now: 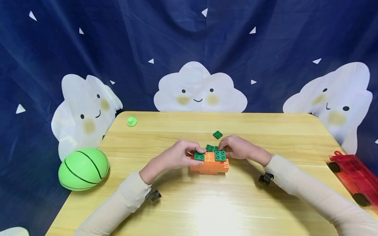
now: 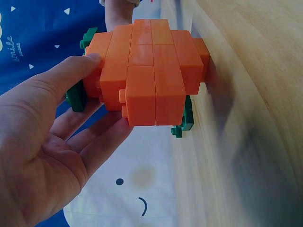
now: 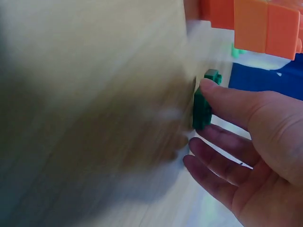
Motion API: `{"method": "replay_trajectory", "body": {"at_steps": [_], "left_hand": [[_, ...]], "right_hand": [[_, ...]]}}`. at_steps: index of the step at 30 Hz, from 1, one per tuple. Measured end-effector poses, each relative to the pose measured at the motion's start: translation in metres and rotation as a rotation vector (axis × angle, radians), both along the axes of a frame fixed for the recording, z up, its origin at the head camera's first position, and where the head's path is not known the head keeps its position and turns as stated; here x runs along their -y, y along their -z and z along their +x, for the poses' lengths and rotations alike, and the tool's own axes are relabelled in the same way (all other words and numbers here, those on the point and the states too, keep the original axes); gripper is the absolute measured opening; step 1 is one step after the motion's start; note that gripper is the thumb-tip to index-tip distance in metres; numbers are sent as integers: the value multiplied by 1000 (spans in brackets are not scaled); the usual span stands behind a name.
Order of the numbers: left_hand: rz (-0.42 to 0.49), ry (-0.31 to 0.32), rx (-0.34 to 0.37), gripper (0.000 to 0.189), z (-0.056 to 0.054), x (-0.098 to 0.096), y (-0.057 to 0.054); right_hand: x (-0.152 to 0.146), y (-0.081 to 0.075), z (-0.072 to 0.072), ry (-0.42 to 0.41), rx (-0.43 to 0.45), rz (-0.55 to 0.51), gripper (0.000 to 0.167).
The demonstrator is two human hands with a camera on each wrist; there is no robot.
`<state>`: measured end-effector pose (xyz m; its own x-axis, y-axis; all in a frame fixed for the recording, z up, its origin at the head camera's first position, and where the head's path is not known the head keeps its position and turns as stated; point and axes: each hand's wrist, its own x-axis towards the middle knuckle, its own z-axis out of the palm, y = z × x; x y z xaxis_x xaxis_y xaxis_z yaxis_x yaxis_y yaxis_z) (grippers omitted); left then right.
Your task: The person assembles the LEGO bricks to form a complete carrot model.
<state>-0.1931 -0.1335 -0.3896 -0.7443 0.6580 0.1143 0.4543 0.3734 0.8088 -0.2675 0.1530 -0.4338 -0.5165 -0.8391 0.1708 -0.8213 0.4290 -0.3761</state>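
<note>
Sleeved forearms come in from the near edge of the wooden table (image 1: 177,209), w/ both hands meeting at an orange block build (image 1: 210,164) sitting mid-table. Left hand (image 1: 174,157) grips the build's left side, thumb on the orange front, fingers curled behind, touching a green plate (image 1: 199,155) on top. Right hand (image 1: 237,148) pinches a small green brick (image 3: 202,109) at the build's right rear, other fingers loose. A loose green plate (image 1: 217,134) lies just beyond. Green ball (image 1: 83,168) off the table's left edge, red toy (image 1: 354,178) at right, small green disc (image 1: 132,121) at far-left corner.
</note>
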Motion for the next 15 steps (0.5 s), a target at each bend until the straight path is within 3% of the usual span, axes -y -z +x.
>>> {"method": "replay_trajectory", "body": {"at_steps": [5,8,12,15], "left_hand": [[1,-8,19,12,0,0,0],[1,-11,14,12,1,0,0],[-6,-9,-7,13,2,-1,0],[-10,-4,-26,13,1,-1,0]], "right_hand": [[-3,0,5,57,-2,-14,17],[-9,-6,9,120,27,-12,11],[-17,-25,13,201,58,-93,12],[-17,-46,18,217,31,-195,16]]}}
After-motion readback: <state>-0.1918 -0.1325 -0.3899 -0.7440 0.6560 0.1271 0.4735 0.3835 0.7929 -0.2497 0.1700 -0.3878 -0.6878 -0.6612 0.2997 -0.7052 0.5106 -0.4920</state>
